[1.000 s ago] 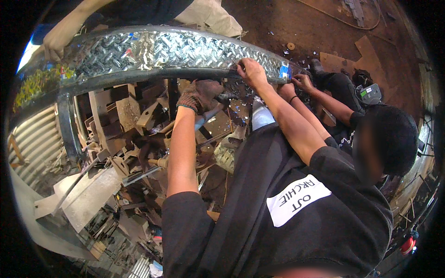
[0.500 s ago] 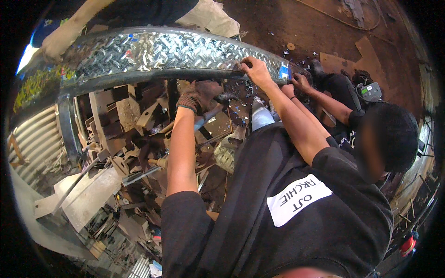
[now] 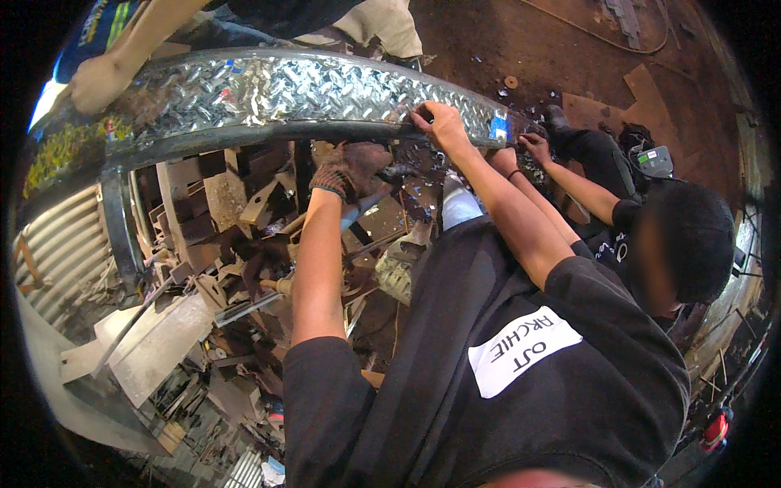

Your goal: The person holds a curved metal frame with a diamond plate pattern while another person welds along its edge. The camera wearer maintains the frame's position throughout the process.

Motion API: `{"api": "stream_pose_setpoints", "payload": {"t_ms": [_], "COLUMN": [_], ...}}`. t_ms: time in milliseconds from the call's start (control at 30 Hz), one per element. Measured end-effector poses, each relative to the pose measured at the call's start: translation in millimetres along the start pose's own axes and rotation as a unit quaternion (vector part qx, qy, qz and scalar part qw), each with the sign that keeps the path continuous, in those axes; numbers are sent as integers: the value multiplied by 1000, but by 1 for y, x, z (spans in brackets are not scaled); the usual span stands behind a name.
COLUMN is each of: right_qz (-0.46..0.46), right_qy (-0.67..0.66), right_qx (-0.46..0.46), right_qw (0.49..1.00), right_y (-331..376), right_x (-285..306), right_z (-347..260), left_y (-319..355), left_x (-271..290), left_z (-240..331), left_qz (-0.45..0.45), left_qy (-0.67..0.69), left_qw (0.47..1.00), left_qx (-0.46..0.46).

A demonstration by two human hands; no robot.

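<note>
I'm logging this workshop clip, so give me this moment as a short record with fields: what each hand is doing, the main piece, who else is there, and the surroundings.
left hand: gloved, below the plate's lower edge, grip unclear
right hand: bare, fingers on the plate's lower edge
main piece: long shiny diamond-tread metal plate
other people: another person's hand at the plate's left end; a crouching co-worker reaching toward its right end
surroundings: scrap metal pile under the plate, brown dirt floor
</note>
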State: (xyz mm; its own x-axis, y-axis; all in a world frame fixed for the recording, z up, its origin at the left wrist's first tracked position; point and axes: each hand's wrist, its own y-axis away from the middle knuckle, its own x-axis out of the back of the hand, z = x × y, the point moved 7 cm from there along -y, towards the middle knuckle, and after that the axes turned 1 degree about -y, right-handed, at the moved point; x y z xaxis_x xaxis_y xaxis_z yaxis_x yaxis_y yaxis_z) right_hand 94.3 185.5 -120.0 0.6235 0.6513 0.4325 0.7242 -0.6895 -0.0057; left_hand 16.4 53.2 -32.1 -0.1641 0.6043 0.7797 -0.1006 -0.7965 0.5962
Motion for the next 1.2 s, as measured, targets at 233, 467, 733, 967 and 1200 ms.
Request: {"api": "stream_pose_setpoints", "payload": {"t_ms": [233, 467, 733, 967, 1200], "right_qz": [-28, -27, -1, -28, -47], "right_qy": [-15, -22, -21, -26, -18], "right_qx": [-68, -33, -102, -83, -133], "right_qw": [997, 999, 995, 996, 990], "right_y": [-1, -1, 1, 3, 3], "right_x": [-2, -1, 2, 2, 8], "right_z": [14, 6, 24, 11, 14], "left_y": [-2, -3, -3, -3, 2], "left_x": [-4, -10, -7, -11, -3], "left_z": [-3, -7, -5, -7, -3], "left_qz": [39, 51, 29, 22, 49], "left_qy": [-14, 7, 10, 10, -6], "left_qw": [998, 998, 999, 999, 998], "left_qx": [-37, -31, -19, -26, -37]}}
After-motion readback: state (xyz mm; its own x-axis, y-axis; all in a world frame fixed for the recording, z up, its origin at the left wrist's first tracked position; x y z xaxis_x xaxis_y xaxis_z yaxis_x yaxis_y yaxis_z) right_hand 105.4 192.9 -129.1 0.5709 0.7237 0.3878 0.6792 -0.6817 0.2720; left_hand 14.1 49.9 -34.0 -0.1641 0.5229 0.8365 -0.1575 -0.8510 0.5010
